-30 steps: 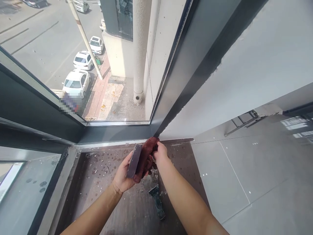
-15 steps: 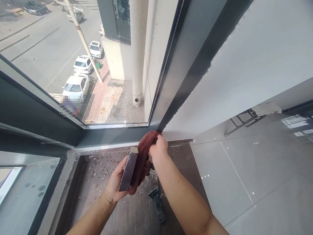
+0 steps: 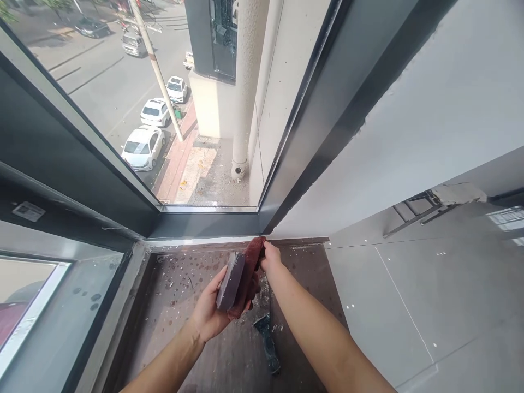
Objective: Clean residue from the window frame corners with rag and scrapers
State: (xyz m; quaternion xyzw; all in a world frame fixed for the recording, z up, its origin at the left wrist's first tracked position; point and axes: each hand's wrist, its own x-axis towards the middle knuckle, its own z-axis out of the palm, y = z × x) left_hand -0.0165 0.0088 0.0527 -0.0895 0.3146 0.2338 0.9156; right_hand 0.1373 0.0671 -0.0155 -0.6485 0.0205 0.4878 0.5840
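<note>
My left hand (image 3: 210, 311) is wrapped round a dark purple block (image 3: 232, 284) with a greyish edge; its exact kind I cannot make out. Against the block's right side lies a dark red cloth (image 3: 250, 273), which the left fingers also hold from below. The cloth's upper end is pinched in my right hand (image 3: 271, 256), whose fingertips are partly hidden. Below the hands, a dark scraper (image 3: 268, 344) with a wide head lies on the brown window sill (image 3: 204, 360).
White crumbs and dark wet spots dot the sill near the window frame (image 3: 208, 225). A white wall (image 3: 368, 180) slopes off to the right, above a grey tiled floor (image 3: 393, 305). Farther back is a ladder (image 3: 413, 213). Parked cars (image 3: 143, 147) show through the glass.
The view has shifted a little. Both hands, with block and cloth, have turned slightly and sit closer together; the cloth's raised end no longer bulges up over the right fingers. The scraper lies still.
</note>
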